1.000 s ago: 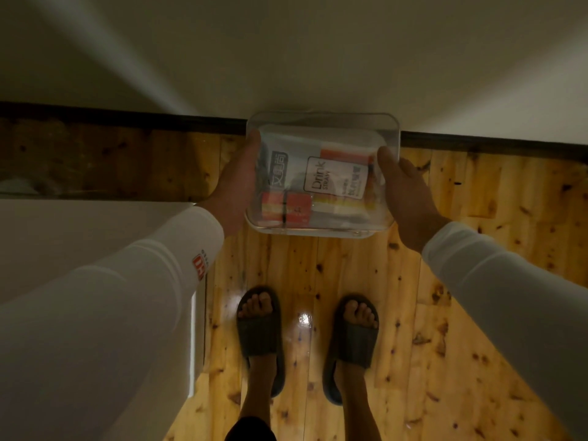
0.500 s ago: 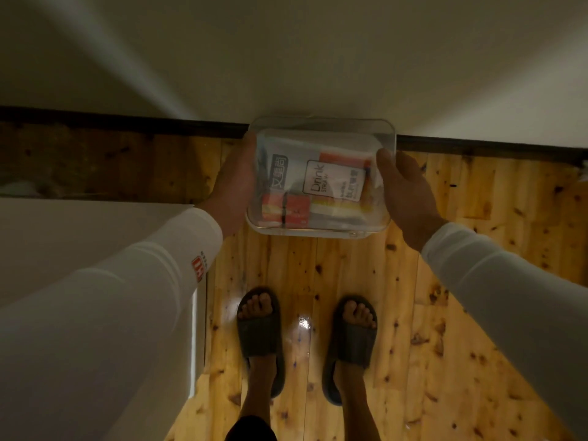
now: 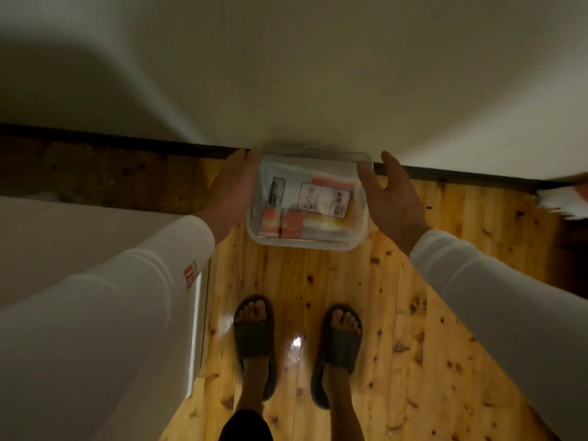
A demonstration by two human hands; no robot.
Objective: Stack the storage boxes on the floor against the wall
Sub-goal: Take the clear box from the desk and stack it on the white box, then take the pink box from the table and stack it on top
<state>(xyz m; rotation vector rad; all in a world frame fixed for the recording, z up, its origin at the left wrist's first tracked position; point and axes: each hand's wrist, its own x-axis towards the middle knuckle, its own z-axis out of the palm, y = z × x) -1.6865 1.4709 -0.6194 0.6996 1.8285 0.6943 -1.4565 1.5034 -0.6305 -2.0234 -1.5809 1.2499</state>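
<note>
Head view: right hand has released its grip; left hand still touches the storage box.

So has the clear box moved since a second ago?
Yes. The clear box has gone away from the person, toward the dark baseboard; its far edge now meets it.

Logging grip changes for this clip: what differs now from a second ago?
The right hand has opened, fingers spread, though its thumb looks still on the clear storage box. The left hand still flanks the other side. The box stays by the wall; feet unmoved.
</note>
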